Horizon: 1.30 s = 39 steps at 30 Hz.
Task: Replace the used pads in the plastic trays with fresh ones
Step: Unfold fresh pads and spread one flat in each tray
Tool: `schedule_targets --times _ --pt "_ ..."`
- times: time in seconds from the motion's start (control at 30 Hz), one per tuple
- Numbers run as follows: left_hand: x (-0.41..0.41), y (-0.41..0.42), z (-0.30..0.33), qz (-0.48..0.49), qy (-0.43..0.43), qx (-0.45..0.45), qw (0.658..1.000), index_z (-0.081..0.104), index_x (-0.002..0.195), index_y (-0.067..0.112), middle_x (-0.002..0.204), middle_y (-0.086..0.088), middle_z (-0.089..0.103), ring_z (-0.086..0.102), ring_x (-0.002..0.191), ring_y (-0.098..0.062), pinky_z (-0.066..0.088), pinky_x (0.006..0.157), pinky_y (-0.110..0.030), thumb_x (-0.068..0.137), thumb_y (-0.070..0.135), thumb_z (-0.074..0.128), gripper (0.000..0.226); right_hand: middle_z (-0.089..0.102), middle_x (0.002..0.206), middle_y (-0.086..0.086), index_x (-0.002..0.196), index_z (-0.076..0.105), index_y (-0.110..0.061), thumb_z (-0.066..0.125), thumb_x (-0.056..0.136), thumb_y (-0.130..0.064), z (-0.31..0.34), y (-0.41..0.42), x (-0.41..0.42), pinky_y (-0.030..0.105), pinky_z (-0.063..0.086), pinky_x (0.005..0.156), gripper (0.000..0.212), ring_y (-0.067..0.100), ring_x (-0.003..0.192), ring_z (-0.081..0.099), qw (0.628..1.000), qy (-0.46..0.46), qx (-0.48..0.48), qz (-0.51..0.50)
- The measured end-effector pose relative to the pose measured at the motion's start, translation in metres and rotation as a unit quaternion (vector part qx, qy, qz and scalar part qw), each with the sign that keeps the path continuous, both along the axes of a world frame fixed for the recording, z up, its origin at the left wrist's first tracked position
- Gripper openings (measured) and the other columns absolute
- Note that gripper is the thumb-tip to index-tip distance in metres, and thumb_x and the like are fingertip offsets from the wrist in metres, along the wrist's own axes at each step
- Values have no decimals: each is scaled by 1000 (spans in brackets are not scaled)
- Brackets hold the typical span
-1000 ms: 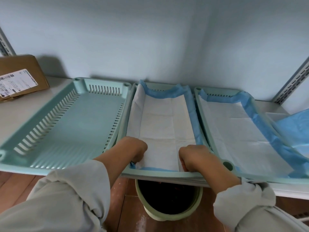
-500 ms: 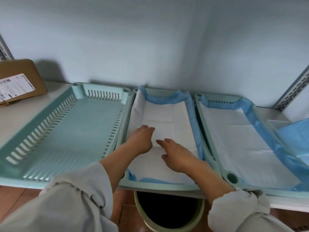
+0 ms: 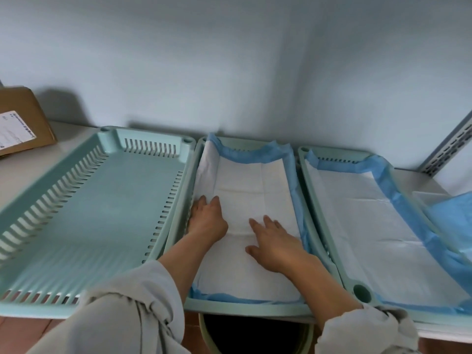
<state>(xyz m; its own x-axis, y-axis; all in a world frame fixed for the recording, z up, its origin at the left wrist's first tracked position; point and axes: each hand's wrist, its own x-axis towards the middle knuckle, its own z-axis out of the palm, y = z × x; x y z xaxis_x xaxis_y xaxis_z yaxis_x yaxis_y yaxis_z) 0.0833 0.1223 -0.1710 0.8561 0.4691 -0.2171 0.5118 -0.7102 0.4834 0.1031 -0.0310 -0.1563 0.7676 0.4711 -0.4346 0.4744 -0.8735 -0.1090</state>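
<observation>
Head view | left hand (image 3: 208, 221): fingers straight, lying flat, pressing the white pad (image 3: 251, 198) against the left wall of the middle tray (image 3: 245, 306) | right hand (image 3: 277, 245): fingers spread and relaxed, resting flat on the pad's centre | empty tray (image 3: 76, 251): sitting left of the middle tray | lined tray (image 3: 362, 293): sitting right of it | bin (image 3: 207, 330): standing below its front edge

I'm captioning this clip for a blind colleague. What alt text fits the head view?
Both hands, left and right, press flat on a white pad with blue edging inside the middle tray of three on a shelf. The left tray is bare, the right tray is lined, and a cardboard box sits far left.
</observation>
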Motion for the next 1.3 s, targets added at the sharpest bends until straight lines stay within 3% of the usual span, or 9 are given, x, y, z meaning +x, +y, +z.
schedule_targets --times 0.27,0.37,0.47,0.63,0.8,1.0,1.13,1.23,1.3 --pt "0 2 -2 -82 57 36 994 6 152 15 159 -12 -8 -5 147 -29 8 121 -39 96 24 48 70 -10 160 9 153 -2 -21 39 100 -39 0 -17 18 40 10 121 69 26 148 -2 999 37 -5 -14" --pt "3 7 2 -87 110 66 988 23 146 9 155 -19 11 15 144 -33 24 117 -40 91 35 55 69 13 158 10 152 14 -16 38 100 -38 10 -16 24 35 22 117 61 26 144 20 999 35 -8 -17" --pt "15 6 12 -106 75 102 986 38 135 9 141 -15 37 36 131 -32 36 107 -40 92 24 49 47 24 154 9 149 23 -15 38 101 -38 26 -8 33 35 28 114 56 26 139 31 1000 14 -18 5" --pt "55 2 26 -151 -3 171 974 31 144 7 151 -15 27 19 144 -29 21 116 -38 94 6 42 52 31 152 8 149 25 -18 40 101 -30 38 21 62 37 33 110 51 26 135 38 997 -57 -11 53" --pt "84 29 18 -126 48 228 964 20 148 8 156 -18 11 4 146 -34 14 119 -46 92 20 53 66 9 160 3 152 10 -25 38 101 -28 19 50 82 40 20 117 58 23 147 15 992 -44 32 111" --pt "88 47 -8 -64 40 20 997 2 150 3 158 -14 -3 -1 148 -26 9 119 -34 80 46 68 105 -20 158 -5 149 -11 -38 27 93 -65 -24 42 106 56 0 115 74 22 147 -16 999 -11 6 35" --pt "93 44 -12 -57 73 75 993 -1 150 0 158 -16 -7 -5 148 -28 6 121 -37 92 44 51 89 -26 157 -2 149 -17 -35 21 89 -71 -28 37 108 59 -1 114 79 26 145 -21 1000 -16 -4 -22" --pt "101 34 -1 -91 35 141 985 -2 151 3 159 -16 -8 -8 147 -29 3 121 -40 97 16 38 68 -22 158 0 150 -13 -31 23 94 -64 -20 45 114 57 0 116 75 25 146 -17 1000 -30 -3 0" --pt "107 32 1 -112 22 140 984 -1 151 6 159 -14 -7 -8 148 -29 4 120 -41 98 14 37 66 -20 159 0 151 -11 -30 22 96 -59 -19 50 117 51 -1 117 70 23 147 -15 998 -42 10 42"
